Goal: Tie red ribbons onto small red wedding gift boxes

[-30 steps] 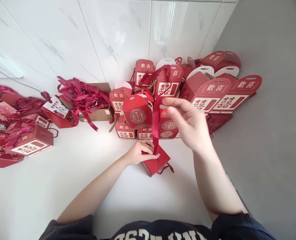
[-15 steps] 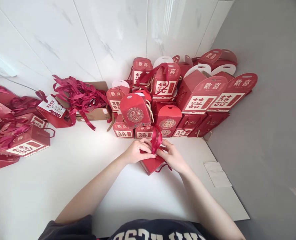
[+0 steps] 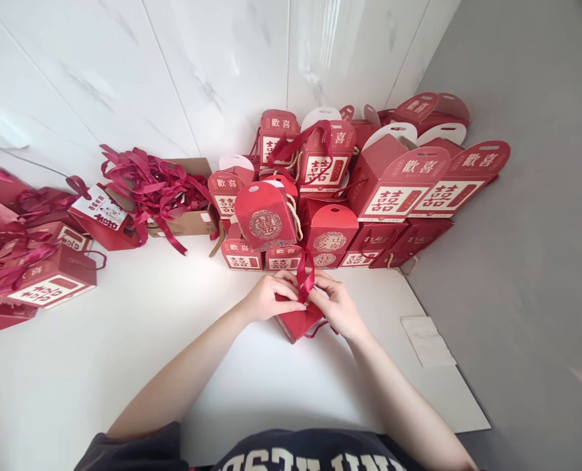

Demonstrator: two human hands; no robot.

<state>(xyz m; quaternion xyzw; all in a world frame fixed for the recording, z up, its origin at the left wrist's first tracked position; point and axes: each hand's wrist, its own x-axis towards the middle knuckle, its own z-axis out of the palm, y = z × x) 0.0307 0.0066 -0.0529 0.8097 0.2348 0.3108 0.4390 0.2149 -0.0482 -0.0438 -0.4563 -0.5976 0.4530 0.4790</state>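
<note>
A small red gift box sits on the white table in front of me, with a dark red cord handle at its right side. A shiny crimson ribbon stands up in a loop from the top of the box. My left hand pinches the ribbon's base from the left, thumb stretched along the box top. From the right, my right hand grips the ribbon there too, thumb and fingers closed about it. The ribbon's lower part is hidden between the fingers.
Stacked red gift boxes stand against the tiled wall just behind my hands. A cardboard box heaped with loose ribbons is at the back left. Ribboned boxes lie at the far left. A white square lies near the table's right edge.
The ribbon loop leans slightly further left and looks narrower. My right thumb and fingers have shifted a little at the ribbon; my left hand stays nearly still.
</note>
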